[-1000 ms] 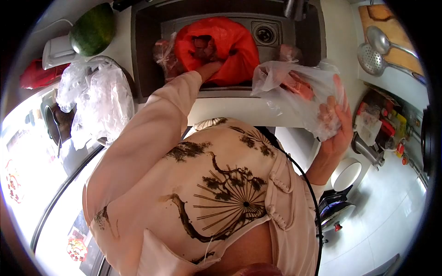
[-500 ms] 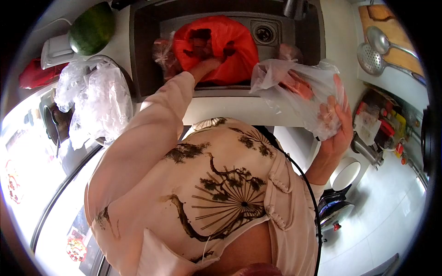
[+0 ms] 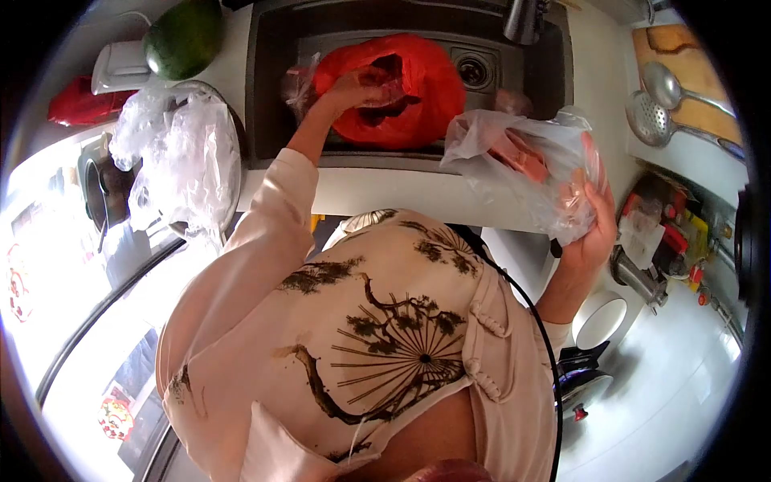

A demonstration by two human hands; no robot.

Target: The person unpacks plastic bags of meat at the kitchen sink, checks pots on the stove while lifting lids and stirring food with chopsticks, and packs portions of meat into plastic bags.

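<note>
Kitchen interior: pale countertop [image 3: 385, 189], glossy white surface [image 3: 671, 377] with faint joint lines at right, strong white glare [image 3: 56, 265] at left.

A pale counter [image 3: 365, 189] surrounds the dark sink [image 3: 548, 76], whose floor bears a red plastic bag [image 3: 440, 96]. Left of the sink, the counter carries a dark green melon [image 3: 185, 38], a white box [image 3: 119, 68], and a round-rimmed vessel [image 3: 238, 135] heaped with crumpled clear bags [image 3: 181, 157].

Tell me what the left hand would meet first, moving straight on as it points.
The left hand would probably meet the red plastic bag, around its opening; depth is unclear.
</note>
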